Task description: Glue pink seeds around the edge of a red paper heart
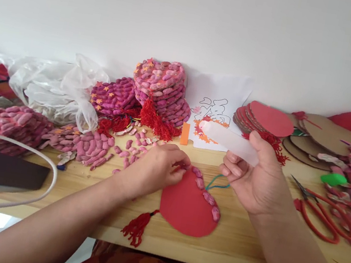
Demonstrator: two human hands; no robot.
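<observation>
A red heart-shaped card (186, 206) lies on the wooden table, with several pink-dyed peanut shells (208, 198) along its upper right edge. From its lower left point hangs a red tassel (136, 229), and a teal cord loop (219, 182) comes from its notch. My left hand (164, 166) is at the card's upper left edge, its thumb and fingers pinched together; what lies between them is hidden. My right hand (256, 173) is wrapped round a white, translucent glue bottle (228, 138), raised above the table with its tip pointing left.
Loose peanut shells (130, 144) lie behind my left hand. A stack of shell-covered pieces (162, 81) stands at the back, beside a printed paper (219, 87). Right are red cards (271, 119) and orange-handled scissors (327, 215). A dark device (2, 171) with a white cable is left.
</observation>
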